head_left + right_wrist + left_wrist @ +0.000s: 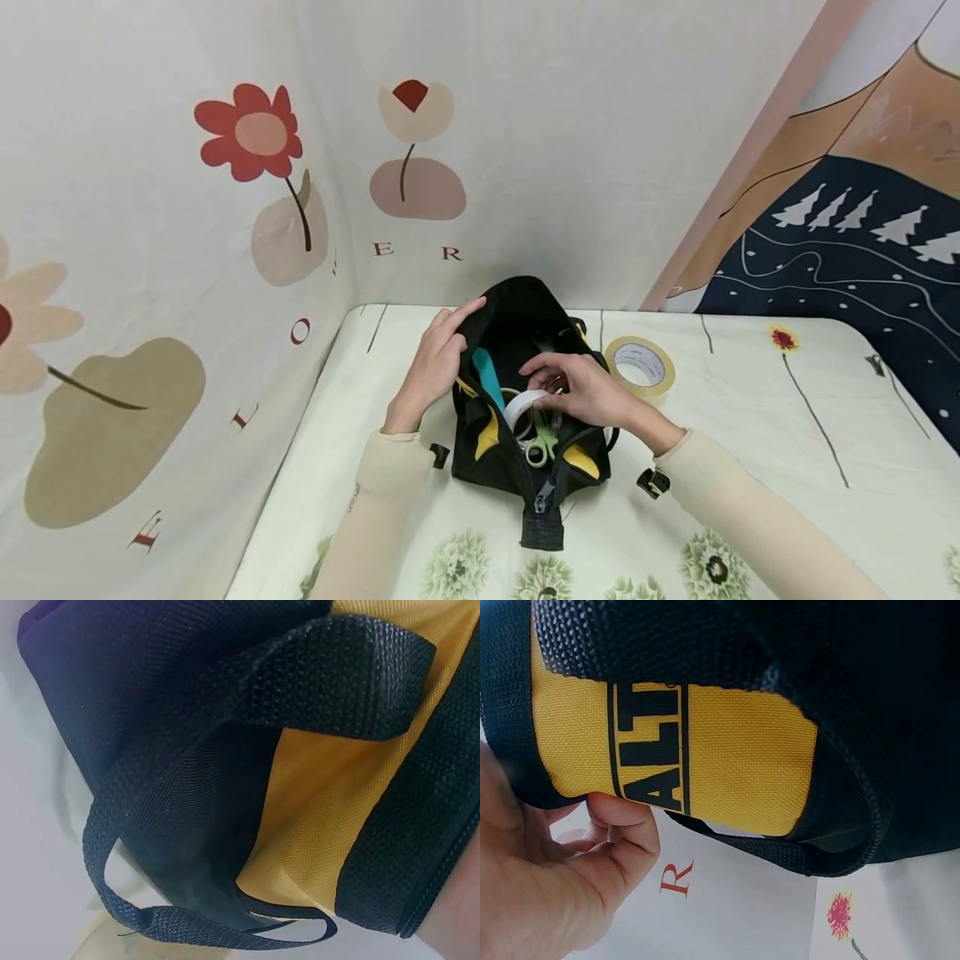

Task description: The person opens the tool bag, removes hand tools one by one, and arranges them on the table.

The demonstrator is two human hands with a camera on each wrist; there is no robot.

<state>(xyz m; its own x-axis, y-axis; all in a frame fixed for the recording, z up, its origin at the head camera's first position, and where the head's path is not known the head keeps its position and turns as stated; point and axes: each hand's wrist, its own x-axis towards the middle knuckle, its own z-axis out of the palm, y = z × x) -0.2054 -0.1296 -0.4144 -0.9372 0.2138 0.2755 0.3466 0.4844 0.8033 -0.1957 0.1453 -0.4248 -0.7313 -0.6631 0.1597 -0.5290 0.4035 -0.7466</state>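
Observation:
A black and yellow tool bag (480, 467) stands unzipped on the table with its mouth wide. My left hand (435, 358) grips the bag's left rim; in the left wrist view its fingers (626, 825) are bent at the edge beside the yellow lettered panel (742, 757). Inside the mouth, my right hand (581, 390) pinches a white tape roll (517, 408) between thumb and fingers. Green-handled scissors (537, 452) lie below that roll, and a teal strip-like object (488, 377) leans along the left inner wall. The right wrist view has only the bag's outside and strap (337, 682).
A wide roll of packing tape (662, 367) lies on the table just right of the bag. Black buckles (652, 482) rest on the flowered tablecloth (750, 433) either side. Printed cloth walls (562, 150) rise behind and at the left.

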